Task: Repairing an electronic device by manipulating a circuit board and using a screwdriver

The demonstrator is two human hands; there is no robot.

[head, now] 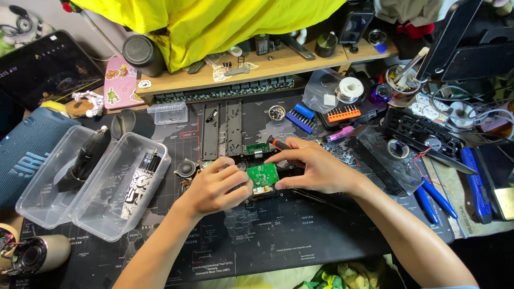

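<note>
A small green circuit board [262, 174] lies on a dark housing at the middle of the black desk mat [278, 241]. My left hand [217, 187] pinches the board's left edge with its fingertips. My right hand [316, 167] holds the board's right edge, thumb below and fingers above. A screwdriver with an orange and black handle [278, 143] lies just behind my right hand. A second, smaller green board [257, 148] sits behind the first. A small round speaker driver [186, 168] rests left of my left hand.
Two clear plastic boxes [115, 225] hold dark parts at the left. Two black strips [225, 128] lie behind the boards. A bit set with orange holder [344, 113], solder spool [350, 88], blue-handled pliers [436, 198] and a blue speaker [24, 155] surround the mat.
</note>
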